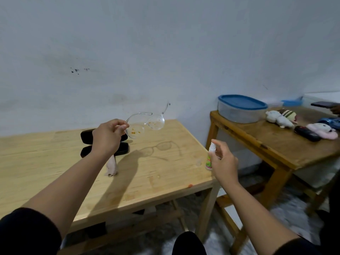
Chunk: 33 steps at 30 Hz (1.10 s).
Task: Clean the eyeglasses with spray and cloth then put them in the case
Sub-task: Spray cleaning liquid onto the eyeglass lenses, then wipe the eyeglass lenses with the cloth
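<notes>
My left hand (108, 134) pinches the clear-framed eyeglasses (145, 124) by one side and holds them up above the wooden table (156, 173). Orange specks dot both lenses. My right hand (223, 161) grips a small white spray bottle (210, 156) with a green label, its nozzle pointing left towards the glasses, a finger on top. The black glasses case (123, 150) lies open on the table behind my left hand, partly hidden by it. A pinkish cloth (111, 166) lies crumpled on the table under my left wrist.
A second wooden table (276, 144) stands to the right with a blue-lidded plastic container (241, 108), plush toys (281, 118) and a dark case (307, 133). Another person's hand with a phone (325, 104) shows at the far right. A white wall lies behind.
</notes>
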Each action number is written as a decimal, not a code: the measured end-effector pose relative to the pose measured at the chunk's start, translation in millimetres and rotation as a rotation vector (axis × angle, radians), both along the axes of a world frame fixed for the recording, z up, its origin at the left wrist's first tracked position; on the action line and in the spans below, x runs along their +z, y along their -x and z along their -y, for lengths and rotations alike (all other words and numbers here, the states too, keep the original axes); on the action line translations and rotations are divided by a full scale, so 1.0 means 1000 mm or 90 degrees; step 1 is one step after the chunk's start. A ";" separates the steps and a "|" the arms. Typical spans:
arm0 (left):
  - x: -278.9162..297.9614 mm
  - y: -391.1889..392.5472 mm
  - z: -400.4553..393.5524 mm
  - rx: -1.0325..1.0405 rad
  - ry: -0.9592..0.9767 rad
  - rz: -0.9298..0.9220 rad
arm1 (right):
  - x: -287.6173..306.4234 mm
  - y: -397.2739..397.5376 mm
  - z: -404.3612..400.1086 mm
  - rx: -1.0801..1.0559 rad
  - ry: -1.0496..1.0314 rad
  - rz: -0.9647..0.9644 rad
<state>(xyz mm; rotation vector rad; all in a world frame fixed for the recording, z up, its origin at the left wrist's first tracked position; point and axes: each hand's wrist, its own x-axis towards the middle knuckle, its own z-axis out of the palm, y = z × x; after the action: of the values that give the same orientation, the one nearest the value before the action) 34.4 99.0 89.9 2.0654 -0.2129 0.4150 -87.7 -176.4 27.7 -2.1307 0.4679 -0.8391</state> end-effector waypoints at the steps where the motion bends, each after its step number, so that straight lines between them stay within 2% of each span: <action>1: 0.000 0.001 0.000 -0.001 -0.002 0.002 | 0.000 -0.001 0.002 -0.001 -0.003 -0.004; 9: 0.001 0.001 -0.003 0.013 0.002 -0.003 | -0.001 0.000 0.007 0.030 0.009 -0.013; 13: 0.008 0.005 -0.005 0.022 -0.018 0.013 | 0.005 -0.003 0.007 0.062 0.080 -0.039; 19: 0.020 0.008 -0.015 0.025 -0.004 0.022 | 0.033 -0.020 -0.001 0.079 0.273 -0.143; 26: 0.036 0.014 -0.044 0.051 0.023 0.023 | 0.057 -0.050 -0.037 0.143 0.386 -0.220; 33: 0.036 0.014 -0.106 0.130 0.028 0.022 | 0.043 -0.100 -0.105 0.234 0.414 -0.223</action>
<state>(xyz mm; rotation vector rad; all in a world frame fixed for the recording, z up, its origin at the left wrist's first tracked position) 20.5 205.2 126.2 2.0444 -0.0130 0.5747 12.1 -71.0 71.2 -2.8654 -0.0557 -0.4330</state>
